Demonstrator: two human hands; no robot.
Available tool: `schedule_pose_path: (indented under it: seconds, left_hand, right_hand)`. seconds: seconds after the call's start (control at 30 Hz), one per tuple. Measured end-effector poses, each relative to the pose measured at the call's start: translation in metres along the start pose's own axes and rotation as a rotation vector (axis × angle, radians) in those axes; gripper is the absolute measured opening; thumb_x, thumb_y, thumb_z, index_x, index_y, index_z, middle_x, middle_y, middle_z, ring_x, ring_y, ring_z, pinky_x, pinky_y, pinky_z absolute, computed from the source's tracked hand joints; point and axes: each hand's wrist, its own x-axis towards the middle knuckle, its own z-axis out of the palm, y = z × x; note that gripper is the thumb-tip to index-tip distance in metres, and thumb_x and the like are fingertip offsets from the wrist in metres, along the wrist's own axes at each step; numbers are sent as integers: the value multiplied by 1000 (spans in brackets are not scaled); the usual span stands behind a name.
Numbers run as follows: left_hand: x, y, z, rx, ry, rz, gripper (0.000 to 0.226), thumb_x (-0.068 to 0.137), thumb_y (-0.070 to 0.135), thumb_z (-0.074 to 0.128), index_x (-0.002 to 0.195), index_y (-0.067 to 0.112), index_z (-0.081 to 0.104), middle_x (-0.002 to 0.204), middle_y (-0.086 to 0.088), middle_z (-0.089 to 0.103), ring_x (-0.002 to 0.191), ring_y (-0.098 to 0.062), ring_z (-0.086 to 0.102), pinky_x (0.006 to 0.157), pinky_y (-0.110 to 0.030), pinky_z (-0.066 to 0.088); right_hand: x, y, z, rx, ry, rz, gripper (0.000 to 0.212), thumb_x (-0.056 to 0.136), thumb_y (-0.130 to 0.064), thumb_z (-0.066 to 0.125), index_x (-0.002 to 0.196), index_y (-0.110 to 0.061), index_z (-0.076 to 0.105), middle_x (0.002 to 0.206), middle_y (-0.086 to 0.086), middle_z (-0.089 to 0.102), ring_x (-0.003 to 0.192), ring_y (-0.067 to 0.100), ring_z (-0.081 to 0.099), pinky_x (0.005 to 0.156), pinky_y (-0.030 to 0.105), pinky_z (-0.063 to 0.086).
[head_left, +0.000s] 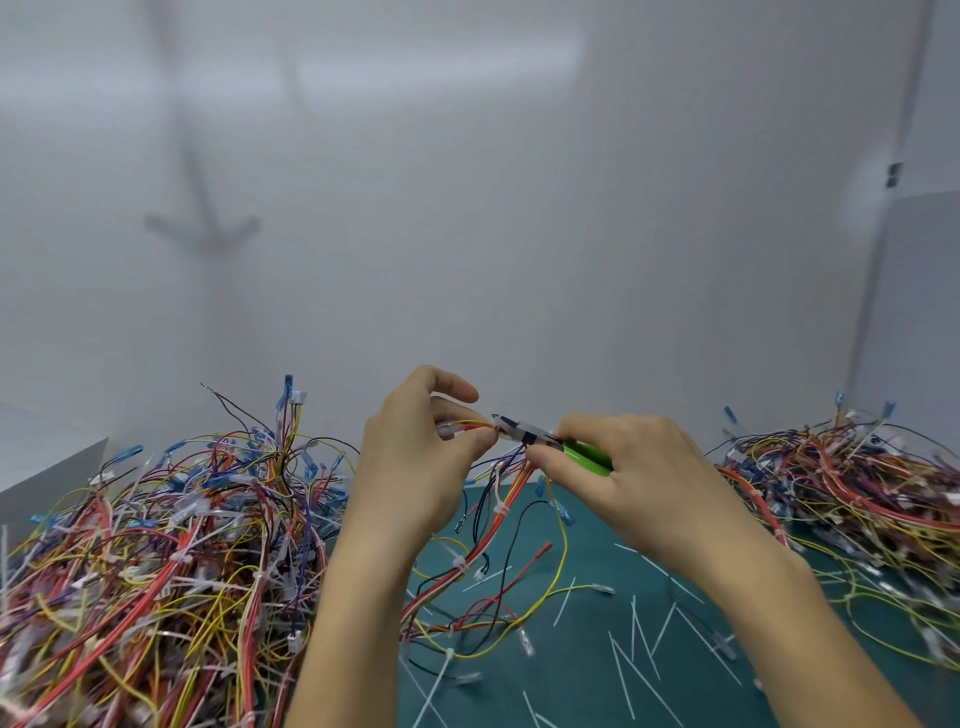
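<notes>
- Wire harness (511, 486) hangs at the 6 o'clock part of the view. Its upper end is lifted off the bench (592, 540), and its red, yellow and dark leads trail down toward 6 o'clock onto the green mat.
- Left hand (415, 457) has its thumb and fingers (457, 415) pinched on the harness's top end, beside a small clear connector.
- Right hand (634, 467) has its fingers curled round the green handles of the cutters (524, 434). The tool comes in from 3 o'clock with its nose touching the pinched wires. I cannot tell how far its blades are apart.
- The step looks like trimming a tie tail. The blades sit right against the leads, so a slight tilt could nick the insulation or cut a wire.
- The left fingertips are just beside the nose, so a slip there could catch skin.
- A white cable tie (500, 508) binds the hanging leads lower down. A tug could drag them into the loose wires below.
- Cut tie tails (639, 639) lie scattered on the mat at 5 o'clock, and a fresh offcut could spring away.
- One tangled pile (156, 545) sits at 8 o'clock and another pile (857, 483) at 4 o'clock, both near enough to snag the trailing ends.
</notes>
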Motion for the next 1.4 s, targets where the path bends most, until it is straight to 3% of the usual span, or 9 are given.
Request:
schedule_pose_path:
  seconds: [0.63,0.73,0.9,1.03,1.17,1.27,1.33,1.4]
  left_hand:
    - [2,0,0,16,32,44,28,80,9,78,92,26,59,80,10,73,72,5,66,64,-7,48]
    - [3,-1,-1,-17,37,35,27,79,9,78,91,26,59,79,9,74,72,3,67,67,-13,50]
    - [3,-4,-3,-26,46,25,23,81,16,77,92,31,63,79,11,73,74,1,67,68,-18,48]
    - [1,-2,-4,-13,50,57,21,84,16,73,90,36,75,80,16,73,79,9,65,74,-14,50]
    - [0,1,-3,-35,69,68,18,84,16,73,87,33,77,82,17,75,83,9,66,82,-20,54]
    - [-1,2,-3,-43,95,78,17,84,16,73,86,33,77,82,16,75,83,8,67,81,-19,53]
    - [-2,4,-3,-45,104,87,17,84,17,72,86,33,77,82,16,75,82,8,67,79,-17,53]
    - [-2,5,-3,-53,107,102,17,84,17,73,87,33,77,82,16,75,83,7,68,77,-14,52]
  right_hand:
    - [0,-3,0,57,-17,42,52,81,-77,35,81,-29,58,56,-1,47,60,14,46,56,34,37]
    - [1,-8,2,134,-53,79,38,84,-72,38,71,-42,58,56,-7,50,57,14,42,55,31,34]
    - [1,-17,2,273,-27,146,57,89,-65,37,69,-15,58,63,8,60,62,24,55,67,40,49]
    - [3,-17,-2,469,-32,249,53,88,-62,46,68,-15,62,59,-1,67,51,12,58,66,39,52]
    - [4,-16,-1,620,-36,327,35,83,-50,67,72,-17,65,65,-2,72,51,12,59,61,39,56]
    - [4,-17,1,690,-46,361,23,83,-37,73,80,-15,65,70,-2,75,54,17,60,63,38,58]
    - [3,-17,3,733,-53,372,23,84,-33,74,83,-12,64,71,-2,75,56,23,61,60,33,56]
    - [3,-19,6,767,-69,373,25,84,-34,75,85,-12,64,73,-3,76,56,16,60,57,25,52]
